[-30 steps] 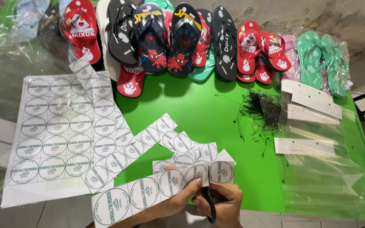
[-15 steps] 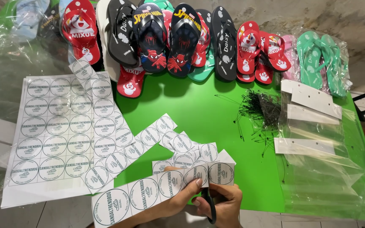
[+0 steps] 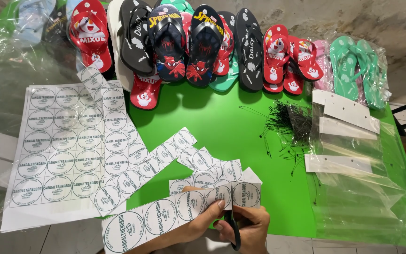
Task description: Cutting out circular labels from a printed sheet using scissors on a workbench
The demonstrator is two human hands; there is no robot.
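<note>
The left hand (image 3: 198, 221) pinches a white paper strip of round printed labels (image 3: 165, 216) taut over the green counter (image 3: 240, 136), so the right hand (image 3: 247, 228), closed around black scissors (image 3: 234, 233), can cut beside it.

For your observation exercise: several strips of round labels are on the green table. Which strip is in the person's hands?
The long strip at the bottom edge, pinched by the left hand, with scissors in the right hand. The other strips lie loose.
</note>
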